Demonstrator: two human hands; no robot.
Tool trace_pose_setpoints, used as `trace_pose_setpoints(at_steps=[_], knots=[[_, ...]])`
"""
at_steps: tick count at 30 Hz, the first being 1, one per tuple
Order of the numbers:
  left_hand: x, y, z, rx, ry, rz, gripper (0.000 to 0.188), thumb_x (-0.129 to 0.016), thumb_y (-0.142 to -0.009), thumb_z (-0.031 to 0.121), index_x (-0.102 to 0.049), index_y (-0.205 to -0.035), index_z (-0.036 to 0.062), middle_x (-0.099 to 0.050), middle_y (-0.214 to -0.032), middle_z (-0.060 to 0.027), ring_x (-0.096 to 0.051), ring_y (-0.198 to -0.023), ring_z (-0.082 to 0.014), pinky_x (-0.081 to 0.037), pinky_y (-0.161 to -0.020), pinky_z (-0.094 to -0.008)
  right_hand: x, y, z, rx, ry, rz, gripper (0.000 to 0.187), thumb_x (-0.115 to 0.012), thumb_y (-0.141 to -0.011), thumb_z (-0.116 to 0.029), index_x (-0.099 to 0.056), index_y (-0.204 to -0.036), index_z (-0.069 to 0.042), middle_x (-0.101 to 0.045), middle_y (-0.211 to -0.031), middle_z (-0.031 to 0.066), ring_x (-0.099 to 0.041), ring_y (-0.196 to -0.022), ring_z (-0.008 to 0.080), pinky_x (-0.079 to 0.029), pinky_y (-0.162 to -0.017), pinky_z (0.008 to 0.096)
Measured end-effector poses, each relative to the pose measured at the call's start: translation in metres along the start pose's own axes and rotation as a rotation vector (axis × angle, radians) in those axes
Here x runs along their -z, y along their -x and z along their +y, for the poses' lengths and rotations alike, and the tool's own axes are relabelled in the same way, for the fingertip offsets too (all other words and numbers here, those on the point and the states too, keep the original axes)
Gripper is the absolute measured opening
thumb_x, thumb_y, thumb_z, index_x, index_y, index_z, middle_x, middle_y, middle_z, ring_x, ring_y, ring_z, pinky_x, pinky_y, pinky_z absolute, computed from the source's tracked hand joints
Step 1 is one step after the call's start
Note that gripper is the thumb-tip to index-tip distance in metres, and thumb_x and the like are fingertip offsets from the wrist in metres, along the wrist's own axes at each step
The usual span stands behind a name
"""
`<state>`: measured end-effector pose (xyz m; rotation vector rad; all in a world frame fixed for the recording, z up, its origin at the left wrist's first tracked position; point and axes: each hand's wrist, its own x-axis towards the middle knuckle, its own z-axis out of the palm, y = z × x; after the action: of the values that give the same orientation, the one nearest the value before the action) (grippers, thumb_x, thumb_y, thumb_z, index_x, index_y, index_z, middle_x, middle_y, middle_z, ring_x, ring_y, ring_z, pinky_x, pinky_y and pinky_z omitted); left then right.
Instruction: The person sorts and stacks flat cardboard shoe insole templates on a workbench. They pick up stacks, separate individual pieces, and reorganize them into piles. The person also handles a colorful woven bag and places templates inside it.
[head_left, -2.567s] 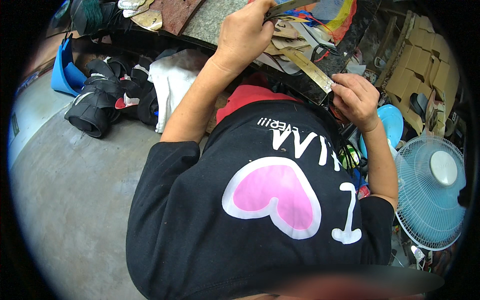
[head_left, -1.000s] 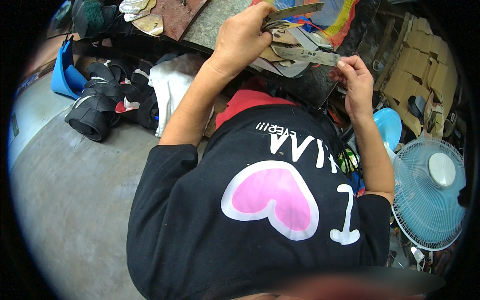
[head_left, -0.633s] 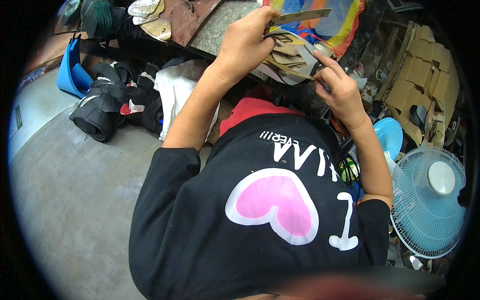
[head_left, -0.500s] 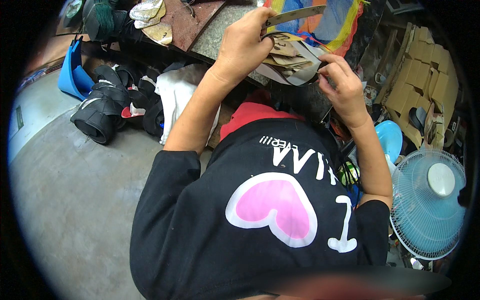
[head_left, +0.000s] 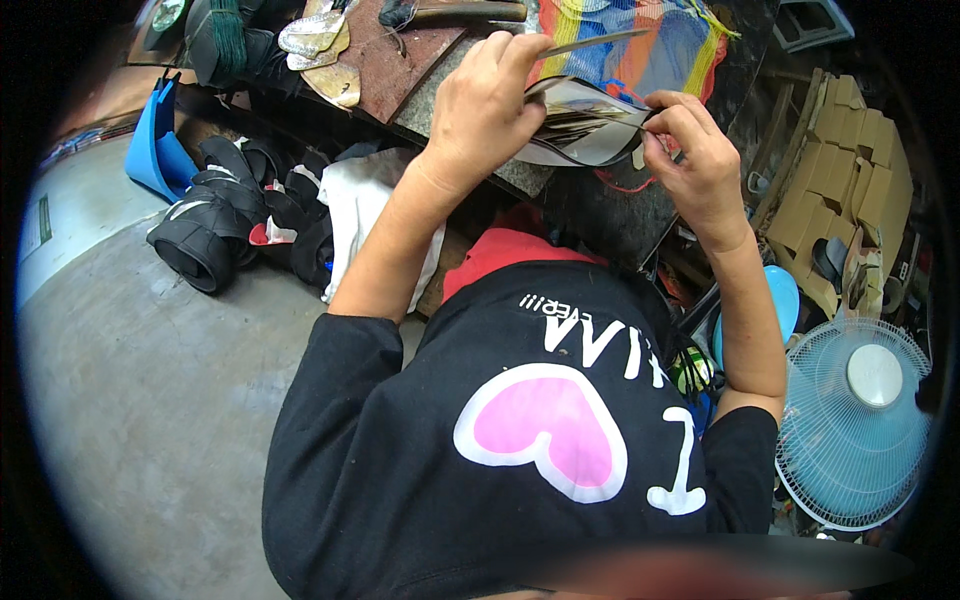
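My left hand (head_left: 488, 105) is closed on a thin flat strip (head_left: 600, 44), which sticks out to the right above the fingers and shows almost edge-on. The same hand is at the left end of an open pouch (head_left: 610, 152) with a pale inside and a dark rim. Several thin tan flat pieces (head_left: 580, 128) lie stacked in the pouch. At the pouch's right end, my right hand (head_left: 700, 160) pinches the rim between thumb and fingers. A striped mesh bag (head_left: 660, 50) in yellow, blue and orange lies just beyond the pouch.
A wooden-handled tool (head_left: 470, 12), a brown board (head_left: 400, 70) and metallic sole-shaped plates (head_left: 318, 35) lie on the bench. Dark rolled material (head_left: 195, 240) and a white cloth (head_left: 370, 200) are at left. A fan (head_left: 850, 430) and cardboard (head_left: 840, 140) stand at right.
The strip in my left hand has turned nearly edge-on. The tan pieces sit lower in the pouch, and its mouth faces me more. My view has shifted slightly, bringing in the wooden-handled tool.
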<state>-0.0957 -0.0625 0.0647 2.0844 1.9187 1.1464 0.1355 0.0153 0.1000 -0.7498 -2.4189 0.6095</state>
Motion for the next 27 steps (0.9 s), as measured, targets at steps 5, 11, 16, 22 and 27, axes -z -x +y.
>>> trace_pose_setpoints(at_steps=[5, 11, 16, 22, 27], knots=[[0.008, 0.004, 0.01, -0.025, -0.023, 0.101, 0.055, -0.077, -0.072, 0.014, -0.051, -0.12, 0.0102, -0.054, -0.095, -0.0102, -0.056, -0.087, -0.0321, -0.049, -0.073, -0.0411, -0.002, -0.013, 0.002, 0.057, 0.0, 0.04, 0.015, -0.067, -0.076, 0.003, -0.058, -0.086, -0.001, -0.064, -0.097, 0.0138, -0.065, -0.086, 0.0328, -0.054, -0.075, 0.0367], [0.008, 0.004, 0.022, -0.212, -0.122, 0.137, 0.012, -0.071, -0.077, 0.015, -0.062, -0.083, 0.0084, -0.056, -0.079, -0.0059, -0.055, -0.083, -0.0274, -0.048, -0.073, -0.038, -0.005, -0.026, 0.006, -0.003, -0.026, 0.048, 0.014, -0.066, -0.077, 0.002, -0.056, -0.087, 0.0, -0.061, -0.09, 0.0142, -0.063, -0.08, 0.0339, -0.052, -0.071, 0.0384], [0.005, 0.005, 0.022, -0.06, -0.319, 0.098, 0.012, -0.072, -0.074, 0.017, -0.064, -0.071, 0.0089, -0.056, -0.078, -0.0049, -0.054, -0.081, -0.0266, -0.048, -0.069, -0.0366, -0.004, -0.03, 0.009, -0.016, -0.041, 0.037, 0.013, -0.063, -0.077, 0.001, -0.056, -0.087, 0.0, -0.06, -0.086, 0.0135, -0.062, -0.076, 0.0317, -0.051, -0.068, 0.0371], [0.012, 0.004, 0.026, 0.017, -0.441, -0.04, 0.01, -0.072, -0.075, 0.017, -0.067, -0.071, 0.0093, -0.058, -0.079, -0.0045, -0.056, -0.081, -0.0265, -0.05, -0.066, -0.0354, -0.002, -0.034, 0.013, -0.048, -0.136, 0.043, 0.01, -0.061, -0.078, 0.001, -0.056, -0.087, 0.0, -0.059, -0.081, 0.012, -0.061, -0.069, 0.0249, -0.051, -0.061, 0.0342], [0.014, 0.002, 0.03, 0.149, -0.534, -0.093, 0.011, -0.073, -0.074, 0.018, -0.07, -0.07, 0.0084, -0.06, -0.082, -0.0056, -0.057, -0.084, -0.0272, -0.051, -0.067, -0.0362, 0.0, -0.032, 0.012, -0.147, -0.175, 0.016, 0.009, -0.058, -0.08, -0.001, -0.056, -0.089, 0.001, -0.056, -0.077, 0.0128, -0.058, -0.066, 0.0257, -0.049, -0.06, 0.0348]])
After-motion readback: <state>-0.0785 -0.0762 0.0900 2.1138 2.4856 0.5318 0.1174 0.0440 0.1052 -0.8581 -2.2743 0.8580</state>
